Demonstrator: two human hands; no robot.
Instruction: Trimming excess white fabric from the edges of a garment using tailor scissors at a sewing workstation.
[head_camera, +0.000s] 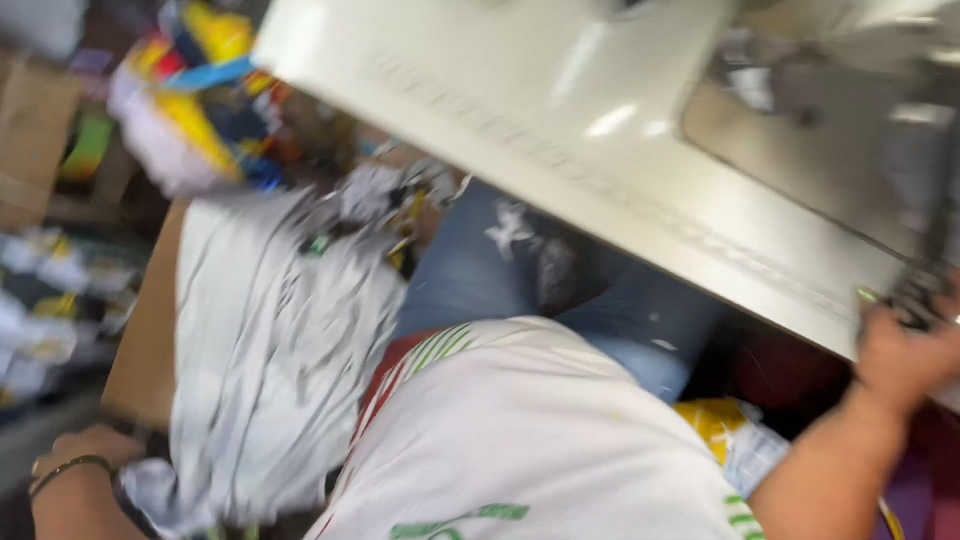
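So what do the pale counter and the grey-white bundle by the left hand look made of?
Counter: apparently glossy plastic or enamelled sheet; bright highlights, ribbed strip. Bundle: looks like soft matt cloth or thin film, given its loose folds; blur leaves it open. Left hand touches it.

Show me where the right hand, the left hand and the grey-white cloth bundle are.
right hand (905, 355), head view, on the back of the hand at the table edge.
left hand (85, 462), head view, on the knuckles above the bracelet.
grey-white cloth bundle (270, 350), head view, on the middle folds.
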